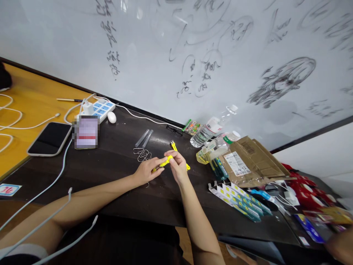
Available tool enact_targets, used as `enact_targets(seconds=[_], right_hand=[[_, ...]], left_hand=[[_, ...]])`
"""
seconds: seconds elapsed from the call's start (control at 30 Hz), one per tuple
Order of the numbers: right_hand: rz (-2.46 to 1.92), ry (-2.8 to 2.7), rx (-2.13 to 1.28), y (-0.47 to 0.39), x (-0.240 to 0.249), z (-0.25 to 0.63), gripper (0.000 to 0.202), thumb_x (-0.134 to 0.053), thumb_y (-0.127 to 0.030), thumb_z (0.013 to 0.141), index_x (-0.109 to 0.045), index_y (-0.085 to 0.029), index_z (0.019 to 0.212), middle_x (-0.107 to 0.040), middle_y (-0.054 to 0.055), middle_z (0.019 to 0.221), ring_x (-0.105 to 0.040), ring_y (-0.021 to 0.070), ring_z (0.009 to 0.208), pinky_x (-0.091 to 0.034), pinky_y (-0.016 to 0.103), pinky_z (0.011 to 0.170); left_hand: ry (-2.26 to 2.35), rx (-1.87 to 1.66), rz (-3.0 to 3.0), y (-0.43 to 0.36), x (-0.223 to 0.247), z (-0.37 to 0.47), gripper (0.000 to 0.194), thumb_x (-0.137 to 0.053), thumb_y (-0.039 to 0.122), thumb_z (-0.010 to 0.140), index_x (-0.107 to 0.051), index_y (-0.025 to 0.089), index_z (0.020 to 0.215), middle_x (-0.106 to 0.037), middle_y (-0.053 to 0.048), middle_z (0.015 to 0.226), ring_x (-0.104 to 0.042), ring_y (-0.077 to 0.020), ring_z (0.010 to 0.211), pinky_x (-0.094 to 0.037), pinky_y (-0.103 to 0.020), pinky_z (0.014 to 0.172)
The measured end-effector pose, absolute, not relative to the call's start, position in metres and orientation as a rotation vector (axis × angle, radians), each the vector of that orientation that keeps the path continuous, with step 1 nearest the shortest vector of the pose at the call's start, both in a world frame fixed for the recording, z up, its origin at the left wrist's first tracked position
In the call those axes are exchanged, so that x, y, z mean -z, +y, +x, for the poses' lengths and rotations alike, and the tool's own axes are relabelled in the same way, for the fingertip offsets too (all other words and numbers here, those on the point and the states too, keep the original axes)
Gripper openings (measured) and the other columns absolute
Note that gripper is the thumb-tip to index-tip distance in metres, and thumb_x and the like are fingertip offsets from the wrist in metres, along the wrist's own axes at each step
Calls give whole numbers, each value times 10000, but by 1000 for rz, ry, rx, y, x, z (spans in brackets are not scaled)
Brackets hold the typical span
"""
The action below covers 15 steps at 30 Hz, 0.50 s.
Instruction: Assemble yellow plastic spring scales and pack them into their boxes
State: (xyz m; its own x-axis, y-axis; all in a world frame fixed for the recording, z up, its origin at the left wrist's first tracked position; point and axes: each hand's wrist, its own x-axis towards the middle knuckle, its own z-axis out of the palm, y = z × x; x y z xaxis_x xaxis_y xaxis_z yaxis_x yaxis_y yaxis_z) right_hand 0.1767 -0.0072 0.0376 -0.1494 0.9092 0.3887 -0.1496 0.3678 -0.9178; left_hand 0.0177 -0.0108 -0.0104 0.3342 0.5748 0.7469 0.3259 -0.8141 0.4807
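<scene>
Both hands meet above the dark table around a slim yellow plastic item (167, 161) with a darker part at its left end; its exact kind is unclear. My left hand (147, 170) grips the darker end. Fingers of my right hand (178, 166) pinch the rounded yellow end. Behind the right hand lies another yellow piece (174, 146) with dark tips, partly covered by the hand. Thin bent metal wires (143, 156) lie beyond my left hand. Two clear tubes (144, 138) rest farther back.
Left stand a phone (49, 139), a lit device (86, 132), a power strip (106, 108) and white cables. To the right are bottles (206, 131), a cardboard parcel (253, 162) and green-white boxes (238, 200). A whiteboard (154, 70) rises behind. Part of another person shows at lower right.
</scene>
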Motion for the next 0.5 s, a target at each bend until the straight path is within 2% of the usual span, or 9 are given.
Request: enact_targets(seconds=[0.2,0.27,0.37,0.5], right_hand=[[-738,-1281,-1089,-11,-39,164,315,-738,-346,687,-452,-216,711,-569,1,823,-549,143,774,-449,260,672],[-723,-1277,-1146,-13,-40,163,316,-741,-383,674,-494,-229,797,-591,14,879,-562,156,803,-461,275,692],[-700,-1316,-1223,-14,-41,168,315,-658,-454,737,-585,-224,940,-616,62,976,-575,205,929,-465,341,804],[-720,-1360,-1164,-12,-39,173,207,-613,-404,791,-642,-204,834,-613,68,960,-566,213,966,-442,354,856]], left_hand=[[793,-1493,2375,-11,12,19,352,-458,278,911,-484,213,1256,-536,17,750,-509,-97,607,-428,-208,596],[791,-1499,2372,-11,11,18,351,-454,280,914,-484,212,1256,-545,12,765,-513,-96,612,-431,-208,595],[800,-1517,2357,-11,9,18,350,-453,282,917,-483,216,1259,-546,12,777,-514,-93,616,-437,-206,605],[782,-1529,2352,-11,9,18,352,-463,275,914,-475,213,1261,-546,15,773,-510,-91,611,-435,-207,601]])
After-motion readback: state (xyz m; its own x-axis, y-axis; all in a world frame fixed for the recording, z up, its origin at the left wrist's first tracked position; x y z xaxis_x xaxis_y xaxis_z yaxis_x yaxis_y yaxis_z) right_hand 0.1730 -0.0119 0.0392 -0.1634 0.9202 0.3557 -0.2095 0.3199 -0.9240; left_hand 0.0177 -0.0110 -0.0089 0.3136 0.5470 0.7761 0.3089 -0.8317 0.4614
